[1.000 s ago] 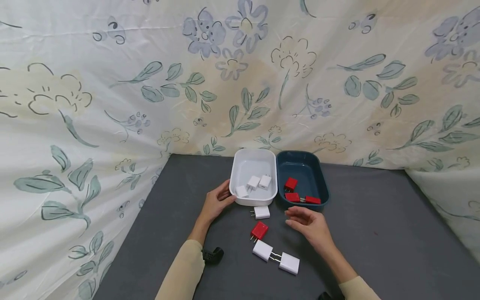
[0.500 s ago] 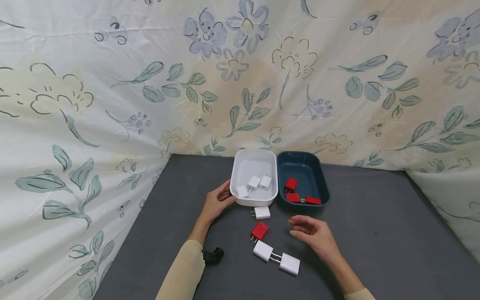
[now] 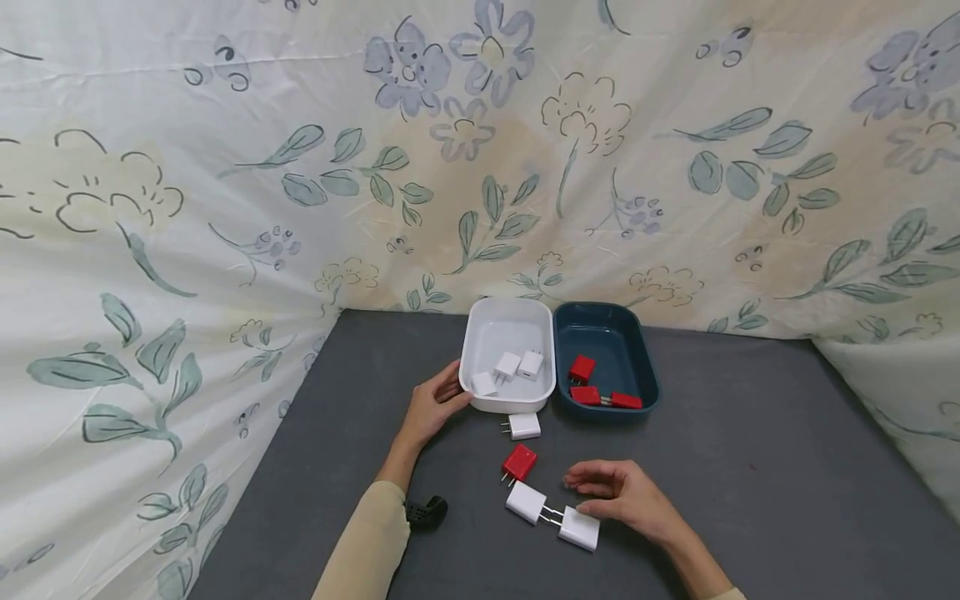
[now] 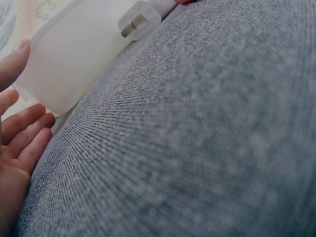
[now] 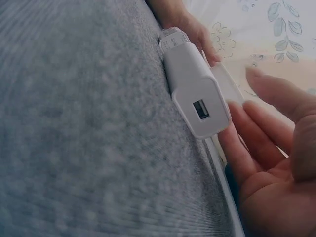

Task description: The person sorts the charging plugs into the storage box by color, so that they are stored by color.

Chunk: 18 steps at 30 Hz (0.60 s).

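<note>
While my right hand (image 3: pixel 626 500) hangs half-open, gripping nothing, white USB charger (image 3: pixel 579 529) lies at its eight o'clock.
Left hand (image 3: pixel 432 405), loosely spread, touches white tray (image 3: pixel 516 404) at eight o'clock, probably steadying it.

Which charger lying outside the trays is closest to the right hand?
The rightmost white charger, nearest the person. The right hand has its thumb at that one's far edge; the loose red charger and two other loose white chargers lie farther left.

Floral cloth (image 3: pixel 465 196) (a little creased) walls this grey tabletop (image 3: pixel 738 467) into a booth.
</note>
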### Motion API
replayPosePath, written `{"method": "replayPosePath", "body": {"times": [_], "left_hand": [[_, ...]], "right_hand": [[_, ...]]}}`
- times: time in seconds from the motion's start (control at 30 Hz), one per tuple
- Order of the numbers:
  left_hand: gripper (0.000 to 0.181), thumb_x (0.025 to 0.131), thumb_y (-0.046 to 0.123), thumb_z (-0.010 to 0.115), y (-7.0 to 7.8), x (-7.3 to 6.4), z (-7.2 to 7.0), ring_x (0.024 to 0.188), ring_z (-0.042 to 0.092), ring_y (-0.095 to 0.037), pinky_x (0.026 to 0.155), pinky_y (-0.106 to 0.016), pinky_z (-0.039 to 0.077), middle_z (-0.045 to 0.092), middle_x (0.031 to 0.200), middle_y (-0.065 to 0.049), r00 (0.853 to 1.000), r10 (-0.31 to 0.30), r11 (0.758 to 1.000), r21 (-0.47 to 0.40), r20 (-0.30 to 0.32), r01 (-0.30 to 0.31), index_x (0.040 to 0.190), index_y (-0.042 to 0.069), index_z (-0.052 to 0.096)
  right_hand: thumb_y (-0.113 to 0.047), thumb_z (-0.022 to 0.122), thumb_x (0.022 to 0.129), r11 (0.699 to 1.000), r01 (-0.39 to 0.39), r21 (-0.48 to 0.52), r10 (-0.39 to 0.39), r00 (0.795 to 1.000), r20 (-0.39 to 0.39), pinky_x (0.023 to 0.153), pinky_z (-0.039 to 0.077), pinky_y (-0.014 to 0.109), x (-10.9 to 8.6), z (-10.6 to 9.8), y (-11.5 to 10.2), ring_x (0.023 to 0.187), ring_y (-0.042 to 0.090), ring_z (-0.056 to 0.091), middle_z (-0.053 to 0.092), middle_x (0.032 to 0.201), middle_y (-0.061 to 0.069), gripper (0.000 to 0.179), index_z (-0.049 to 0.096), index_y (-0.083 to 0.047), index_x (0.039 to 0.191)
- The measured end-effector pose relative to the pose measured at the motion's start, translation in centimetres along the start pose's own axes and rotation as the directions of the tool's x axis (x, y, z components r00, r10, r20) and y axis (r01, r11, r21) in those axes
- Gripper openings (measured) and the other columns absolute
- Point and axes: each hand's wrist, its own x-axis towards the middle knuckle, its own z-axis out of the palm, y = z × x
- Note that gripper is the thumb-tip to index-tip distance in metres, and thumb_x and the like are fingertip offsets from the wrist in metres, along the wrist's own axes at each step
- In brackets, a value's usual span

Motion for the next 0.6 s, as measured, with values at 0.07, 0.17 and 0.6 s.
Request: {"method": "replayPosePath", "body": {"times": [0.07, 0.17, 0.6], "left_hand": [[0.066, 0.083, 0.018, 0.069, -0.05, 0.00, -0.01, 0.121, 0.050, -0.035, 0.099, -0.049, 0.042, 0.049, 0.133, -0.025, 1.000, 0.005, 1.000, -0.002, 0.003, -0.005, 0.139, 0.001, 0.038], [0.067, 0.083, 0.018, 0.069, -0.12, -0.03, -0.02, 0.121, 0.049, -0.036, 0.099, -0.049, 0.042, 0.048, 0.133, -0.025, 1.000, 0.003, 1.000, 0.001, 0.005, -0.003, 0.139, 0.001, 0.038], [0.066, 0.083, 0.017, 0.070, -0.07, -0.01, -0.05, 0.121, 0.050, -0.035, 0.098, -0.048, 0.043, 0.049, 0.133, -0.024, 1.000, -0.005, 1.000, -0.012, 0.002, 0.005, 0.139, 0.001, 0.038]], "right_hand": [[-0.004, 0.072, 0.077, 1.000, 0.023, 0.010, -0.023, 0.999, 0.040, 0.089, 0.051, 0.030, -0.02, -0.08, 0.24, 0.107, 0.028, 0.060, 0.056, 0.118, 0.031, 0.053, 0.050, 0.013, 0.122], [-0.004, 0.072, 0.077, 1.000, 0.027, 0.010, -0.028, 0.997, 0.074, 0.089, 0.051, 0.029, -0.02, -0.12, 0.54, 0.107, 0.029, 0.060, 0.057, 0.117, 0.031, 0.053, 0.050, 0.013, 0.122], [-0.002, 0.074, 0.073, 0.999, 0.024, 0.024, -0.028, 0.978, 0.207, 0.091, 0.050, 0.029, -0.24, -0.06, 0.89, 0.109, 0.023, 0.060, 0.055, 0.121, 0.030, 0.057, 0.050, 0.011, 0.124]]}}
